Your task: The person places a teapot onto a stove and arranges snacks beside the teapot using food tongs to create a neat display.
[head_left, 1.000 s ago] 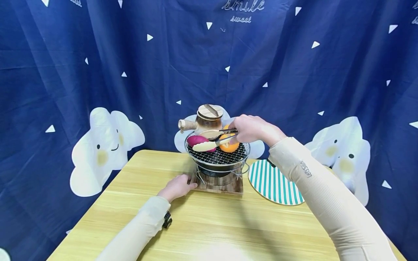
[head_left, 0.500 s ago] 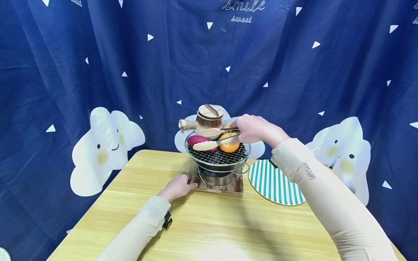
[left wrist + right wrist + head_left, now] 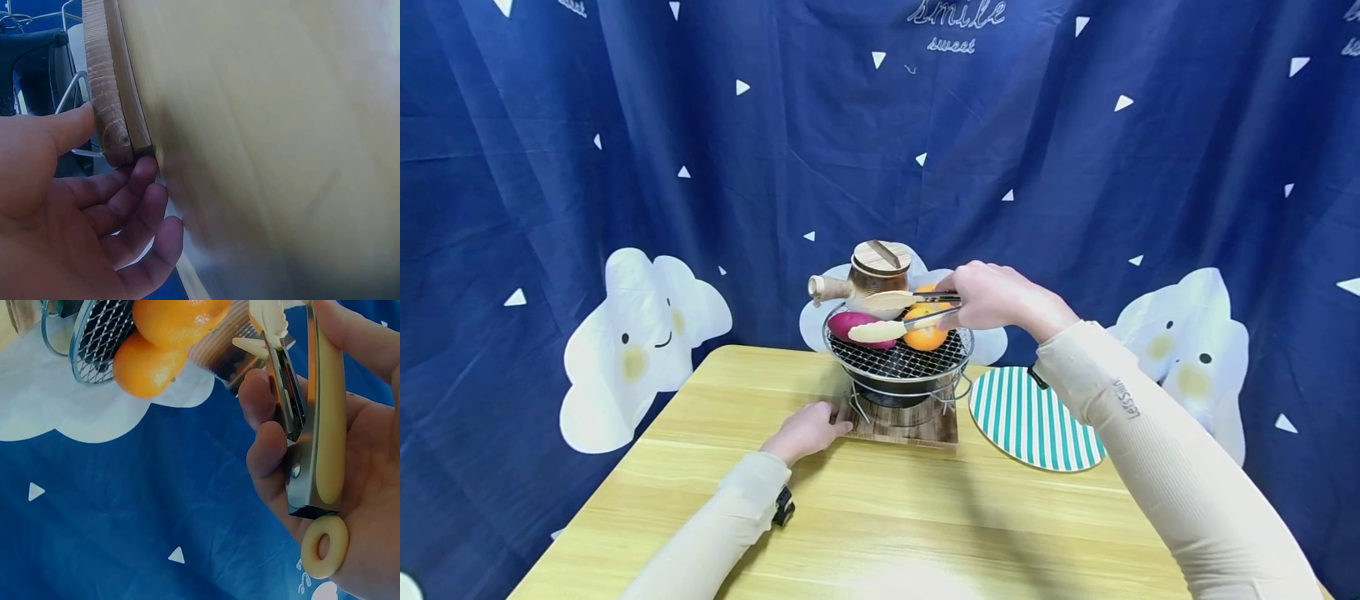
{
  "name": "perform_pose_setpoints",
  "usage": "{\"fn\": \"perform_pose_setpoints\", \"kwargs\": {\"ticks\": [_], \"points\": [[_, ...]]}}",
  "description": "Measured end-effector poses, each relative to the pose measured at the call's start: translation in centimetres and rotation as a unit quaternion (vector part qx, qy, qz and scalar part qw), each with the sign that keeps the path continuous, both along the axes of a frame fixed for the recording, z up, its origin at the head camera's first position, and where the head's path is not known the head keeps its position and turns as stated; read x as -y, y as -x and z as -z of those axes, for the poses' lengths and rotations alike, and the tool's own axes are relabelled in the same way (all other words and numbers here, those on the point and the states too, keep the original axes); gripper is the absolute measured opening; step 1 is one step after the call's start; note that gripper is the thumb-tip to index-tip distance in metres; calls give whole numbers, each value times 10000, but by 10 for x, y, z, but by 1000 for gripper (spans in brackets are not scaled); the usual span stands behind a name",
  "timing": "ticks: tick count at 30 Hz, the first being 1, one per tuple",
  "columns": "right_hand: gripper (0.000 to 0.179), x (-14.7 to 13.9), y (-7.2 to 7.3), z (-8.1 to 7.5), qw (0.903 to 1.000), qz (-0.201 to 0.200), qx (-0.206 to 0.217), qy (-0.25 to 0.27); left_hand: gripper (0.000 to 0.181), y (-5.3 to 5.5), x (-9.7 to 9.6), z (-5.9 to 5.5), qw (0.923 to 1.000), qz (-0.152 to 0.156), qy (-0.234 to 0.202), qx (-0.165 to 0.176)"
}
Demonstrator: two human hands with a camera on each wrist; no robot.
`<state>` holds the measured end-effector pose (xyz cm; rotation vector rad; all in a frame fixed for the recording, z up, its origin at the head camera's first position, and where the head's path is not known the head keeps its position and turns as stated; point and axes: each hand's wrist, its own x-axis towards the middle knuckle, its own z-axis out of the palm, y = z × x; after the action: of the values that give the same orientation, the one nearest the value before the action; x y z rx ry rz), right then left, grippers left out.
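My left hand (image 3: 805,432) grips the left front corner of a dark wooden board (image 3: 901,435), thumb on top and fingers curled at its underside in the left wrist view. On that board stands a round tabletop grill with a wire mesh (image 3: 917,363). A magenta oval item (image 3: 844,323), perhaps a sweet potato, lies on the mesh beside two oranges (image 3: 181,319). Above them my right hand (image 3: 1009,298) holds metal tongs (image 3: 328,419) with cream tips and handle. The tongs' tips are spread around the magenta item's right part; contact cannot be made out.
A brown pot (image 3: 880,283) with a wooden lid and rope-wrapped handle sits at the back of the grill. To the right lies a round green-and-white striped mat (image 3: 1030,421). A blue patterned curtain (image 3: 760,167) hangs behind the wooden table (image 3: 850,517).
My right hand and the tongs have shifted slightly to the right. The left hand keeps its grip on the board, and the food has stayed put.
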<state>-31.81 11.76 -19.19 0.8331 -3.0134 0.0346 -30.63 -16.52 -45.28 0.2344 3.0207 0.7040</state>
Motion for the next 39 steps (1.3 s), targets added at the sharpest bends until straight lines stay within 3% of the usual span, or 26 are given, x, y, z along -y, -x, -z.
{"fn": "perform_pose_setpoints", "kwargs": {"ticks": [18, 26, 39], "points": [[48, -40, -17, -4, 9994, 28, -96, 338, 35, -1, 0, -2, 10000, -1, 43, 45], [56, -63, -23, -6, 9990, 263, -141, 318, 34, -2, 0, -3, 10000, 17, -10, 18], [53, -103, -31, -1, 9970, 632, -101, 430, 34, -1, 0, -2, 10000, 40, 2, 11]]}}
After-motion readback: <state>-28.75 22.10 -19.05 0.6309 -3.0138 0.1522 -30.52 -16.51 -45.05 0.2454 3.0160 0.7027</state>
